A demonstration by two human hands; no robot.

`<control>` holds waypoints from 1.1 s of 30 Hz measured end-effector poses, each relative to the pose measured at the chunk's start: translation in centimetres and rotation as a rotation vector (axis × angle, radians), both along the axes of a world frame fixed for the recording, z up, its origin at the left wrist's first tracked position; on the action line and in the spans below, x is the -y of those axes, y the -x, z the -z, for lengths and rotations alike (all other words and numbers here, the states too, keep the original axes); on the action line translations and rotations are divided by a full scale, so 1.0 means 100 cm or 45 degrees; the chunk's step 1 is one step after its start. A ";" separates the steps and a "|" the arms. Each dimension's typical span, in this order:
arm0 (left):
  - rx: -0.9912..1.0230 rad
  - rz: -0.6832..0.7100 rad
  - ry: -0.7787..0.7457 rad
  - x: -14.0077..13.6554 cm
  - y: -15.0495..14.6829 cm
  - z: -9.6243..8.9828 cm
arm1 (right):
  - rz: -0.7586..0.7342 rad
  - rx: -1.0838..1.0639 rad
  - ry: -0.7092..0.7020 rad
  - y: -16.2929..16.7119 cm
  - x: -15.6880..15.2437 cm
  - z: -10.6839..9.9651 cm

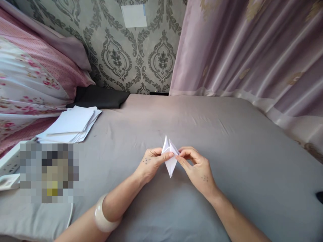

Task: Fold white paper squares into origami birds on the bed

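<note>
A bed covered by a grey sheet (227, 141) fills the view, its far edge meeting patterned wallpaper (131, 57) and a pink curtain (252, 47) that hangs along the far right corner. A floral quilt (30, 77) is heaped at the left edge, with a black cloth (101, 96) at the far left corner beside it. A stack of white paper sheets (72, 124) lies near the left edge, just in front of the black cloth and well apart from the hands. Over the middle of the bed, toward the near edge, the left hand (148, 166) and the right hand (198, 168) meet around a small folded paper (171, 161). Both hands are clamped on it: the left thumb and fingers pinch its left flap, the right fingertips pinch its right flap. The folded paper is held just above the sheet, one point up and one point down. A pale bangle (103, 218) circles the left wrist.
</note>
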State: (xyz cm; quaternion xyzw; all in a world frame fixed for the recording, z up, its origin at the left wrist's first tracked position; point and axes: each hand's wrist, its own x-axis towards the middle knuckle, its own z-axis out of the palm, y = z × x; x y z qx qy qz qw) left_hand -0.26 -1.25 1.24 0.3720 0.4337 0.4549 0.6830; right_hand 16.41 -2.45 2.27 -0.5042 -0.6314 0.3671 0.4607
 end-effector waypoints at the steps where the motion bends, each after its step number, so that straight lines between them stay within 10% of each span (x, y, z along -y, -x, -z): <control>1: -0.007 0.017 0.004 0.000 0.001 -0.001 | -0.010 -0.011 -0.001 0.000 0.000 0.000; 12: 0.047 -0.040 -0.012 0.004 -0.007 0.002 | 0.045 -0.106 0.191 0.005 0.003 0.006; 19: -0.004 0.093 0.002 0.008 -0.004 -0.008 | -0.048 0.094 -0.180 -0.002 -0.001 -0.012; 28: -0.106 0.151 -0.253 0.012 0.000 -0.014 | -0.056 0.056 0.044 0.002 0.001 -0.039; 33: -0.084 0.139 -0.320 0.012 0.001 -0.013 | 0.125 0.121 -0.171 0.012 0.007 -0.035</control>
